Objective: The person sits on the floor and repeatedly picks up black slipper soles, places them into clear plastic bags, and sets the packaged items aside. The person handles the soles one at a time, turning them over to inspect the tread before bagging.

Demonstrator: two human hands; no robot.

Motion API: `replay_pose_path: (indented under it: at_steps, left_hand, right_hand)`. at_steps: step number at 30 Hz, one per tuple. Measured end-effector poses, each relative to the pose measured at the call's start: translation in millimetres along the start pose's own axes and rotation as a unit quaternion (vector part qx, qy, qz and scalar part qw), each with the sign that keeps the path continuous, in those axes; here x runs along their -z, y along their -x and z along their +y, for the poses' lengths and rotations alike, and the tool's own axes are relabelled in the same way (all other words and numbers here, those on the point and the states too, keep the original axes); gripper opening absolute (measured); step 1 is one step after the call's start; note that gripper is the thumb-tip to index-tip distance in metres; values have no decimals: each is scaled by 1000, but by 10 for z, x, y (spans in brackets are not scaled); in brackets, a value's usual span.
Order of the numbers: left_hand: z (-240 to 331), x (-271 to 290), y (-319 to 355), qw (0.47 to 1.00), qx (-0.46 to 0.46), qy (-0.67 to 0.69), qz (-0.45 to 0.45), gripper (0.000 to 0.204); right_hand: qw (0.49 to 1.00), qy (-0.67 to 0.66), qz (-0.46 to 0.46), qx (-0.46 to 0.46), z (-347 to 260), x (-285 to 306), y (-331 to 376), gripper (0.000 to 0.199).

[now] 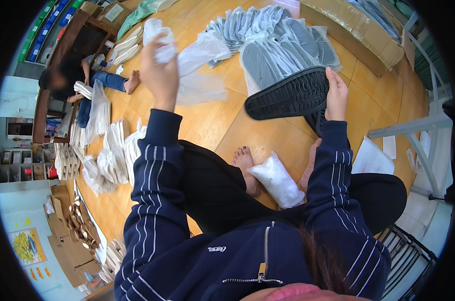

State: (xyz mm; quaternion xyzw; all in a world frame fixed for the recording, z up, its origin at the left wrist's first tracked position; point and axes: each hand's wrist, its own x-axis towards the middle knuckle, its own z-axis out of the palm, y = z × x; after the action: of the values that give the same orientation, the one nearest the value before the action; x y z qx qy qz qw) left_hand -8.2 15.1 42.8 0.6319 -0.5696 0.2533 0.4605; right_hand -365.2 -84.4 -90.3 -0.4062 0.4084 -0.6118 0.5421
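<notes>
My right hand point(336, 94) grips a pair of black slippers by one end. The upper slipper point(290, 93) shows its ridged face, and part of the second slipper point(315, 120) shows below it. Raised on the left, my left hand point(159, 72) is blurred by motion, its fingers closed on a thin clear plastic bag point(158, 37). Further loose plastic bags point(200, 55) lie on the floor right of that hand. Beyond the slippers spreads a heap of dark slippers in clear bags point(280, 47). A stuffed white plastic pack point(278, 180) rests between my feet.
At the left, another person point(69, 83) sits on the wooden floor holding pale slippers. Stacks of pale slippers point(112, 150) stand nearby. A cardboard box point(355, 32) is at the far right, with a grey metal frame point(413, 125) nearer. White paper point(373, 158) lies beside my right knee.
</notes>
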Motion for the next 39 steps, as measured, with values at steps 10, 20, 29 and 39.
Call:
replay_pose_path:
  at_steps: [10, 20, 29, 39]
  left_hand:
    - [900, -223, 434, 709, 173, 324, -602, 24]
    - [625, -399, 388, 726, 378, 457, -347, 26]
    - [443, -391, 340, 682, 463, 507, -249, 29]
    - [475, -199, 227, 492, 487, 678, -248, 52]
  right_hand:
    - [966, -135, -168, -143, -311, -330, 198, 27]
    - [679, 718, 147, -52, 1080, 692, 174, 74]
    - [624, 767, 81, -126, 1338, 871, 462, 89]
    - [992, 36, 48, -115, 646, 221, 35, 55]
